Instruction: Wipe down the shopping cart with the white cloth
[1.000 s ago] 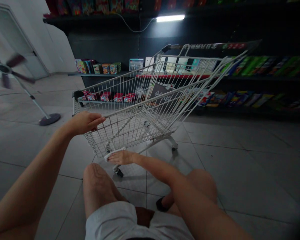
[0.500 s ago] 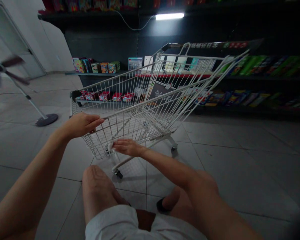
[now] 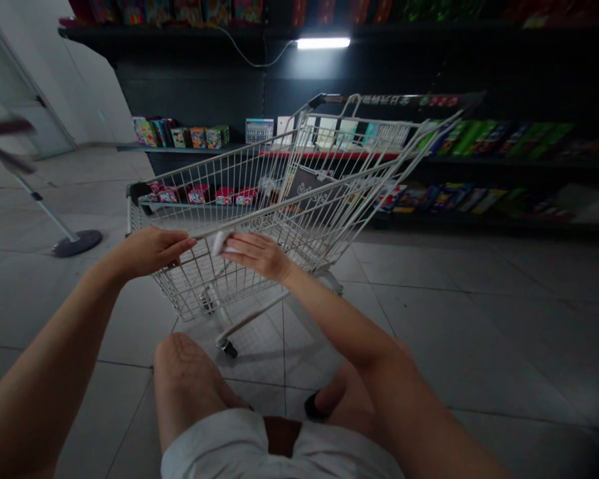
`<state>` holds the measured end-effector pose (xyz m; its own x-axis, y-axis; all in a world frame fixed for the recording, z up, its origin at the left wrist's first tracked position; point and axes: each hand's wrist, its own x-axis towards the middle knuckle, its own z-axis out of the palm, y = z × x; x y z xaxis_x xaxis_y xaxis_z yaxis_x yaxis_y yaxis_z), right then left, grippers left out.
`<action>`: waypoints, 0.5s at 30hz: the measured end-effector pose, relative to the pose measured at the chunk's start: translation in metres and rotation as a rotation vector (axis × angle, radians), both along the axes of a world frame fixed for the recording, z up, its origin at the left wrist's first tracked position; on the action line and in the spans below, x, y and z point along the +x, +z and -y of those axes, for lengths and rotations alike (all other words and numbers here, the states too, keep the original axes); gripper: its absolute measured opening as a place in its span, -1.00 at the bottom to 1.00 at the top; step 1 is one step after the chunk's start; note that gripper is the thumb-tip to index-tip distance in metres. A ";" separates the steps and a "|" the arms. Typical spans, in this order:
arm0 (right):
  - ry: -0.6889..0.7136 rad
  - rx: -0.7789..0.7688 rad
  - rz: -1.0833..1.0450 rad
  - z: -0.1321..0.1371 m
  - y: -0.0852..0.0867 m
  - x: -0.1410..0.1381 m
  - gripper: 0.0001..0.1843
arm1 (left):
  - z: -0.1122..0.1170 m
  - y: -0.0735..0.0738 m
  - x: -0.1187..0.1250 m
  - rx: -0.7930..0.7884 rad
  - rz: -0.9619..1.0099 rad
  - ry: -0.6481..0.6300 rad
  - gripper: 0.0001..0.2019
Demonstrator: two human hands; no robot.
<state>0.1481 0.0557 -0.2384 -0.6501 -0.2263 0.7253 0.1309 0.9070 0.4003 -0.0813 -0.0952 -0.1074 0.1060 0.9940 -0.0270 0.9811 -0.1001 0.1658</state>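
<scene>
We are sitting low on the pale floor tiles [image 3: 429, 332], and a white wire shopping cart [image 3: 279, 213] stands in front of us, just beyond our knee [image 3: 184, 372]. Its long top rail runs at a slant across our view.

Our left hand [image 3: 150, 253] lies on this rail near the dark corner of the cart. The fingers are almost straight and point to the right, so the grip looks flat and loose, not closed around the wire. Our right hand [image 3: 259, 256] is just beside it on the same rail. Its fingers press a small white cloth [image 3: 220, 243] against the wire, so this grip is narrow and holds the cloth. The cloth sits between the two hands, nearer to the right hand, and it touches the rail.

Behind the cart are dark shelves [image 3: 190, 148] with colourful boxes, and a tube lamp [image 3: 323, 42] shines above them. Through the wire we see small red boxes [image 3: 197, 194], but we cannot tell if they stand inside the cart or on a shelf behind it. On the left, a stand fan [image 3: 74, 243] rests on the floor, and its head is cut by the picture edge.
</scene>
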 end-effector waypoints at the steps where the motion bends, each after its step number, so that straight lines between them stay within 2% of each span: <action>1: -0.030 -0.008 0.006 -0.009 0.002 0.013 -0.57 | 0.000 0.000 0.000 0.004 -0.004 0.006 -0.51; 4: -0.075 -0.078 -0.140 -0.037 0.003 0.051 -0.60 | 0.000 0.001 0.000 0.002 -0.006 -0.002 -0.50; 7: -0.141 -0.224 -0.403 -0.046 -0.009 0.068 -0.59 | -0.001 0.002 0.002 -0.011 -0.006 -0.021 -0.51; 9: -0.204 -0.363 -0.577 -0.032 -0.024 0.057 -0.53 | -0.002 0.002 0.003 -0.005 -0.006 -0.018 -0.51; 12: -0.230 -0.518 -0.717 0.009 -0.045 0.022 -0.46 | -0.001 0.000 0.003 0.005 -0.004 -0.023 -0.51; 15: -0.076 -0.466 -0.536 0.050 -0.045 -0.006 -0.50 | 0.000 -0.002 0.003 0.003 -0.010 -0.027 -0.51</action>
